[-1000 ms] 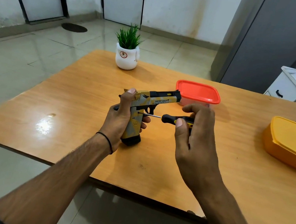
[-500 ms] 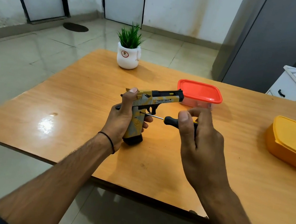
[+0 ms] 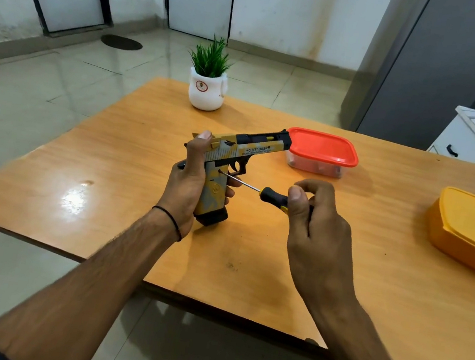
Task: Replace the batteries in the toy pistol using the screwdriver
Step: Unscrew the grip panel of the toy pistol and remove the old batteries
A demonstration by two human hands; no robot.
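- My left hand [image 3: 186, 184] is wrapped round the back of the pistol [image 3: 228, 147], thumb up along the rear of the slide.
- The pistol stands above the middle of the bench [image 3: 369, 276], grip down, black butt at the bench top; I cannot tell whether it touches.
- Its long axis runs left to right, with the muzzle pointing right and a little away, toward the red-lidded box [image 3: 322, 148].
- The slide reads "DESERT EAGLE"; the smaller line beneath is too fine to read.
- My right hand [image 3: 314, 231] pinches the handle of the screwdriver [image 3: 270, 198] between thumb and fingers.
- The screwdriver's shaft points left and slightly away, tip against the upper side of the grip.
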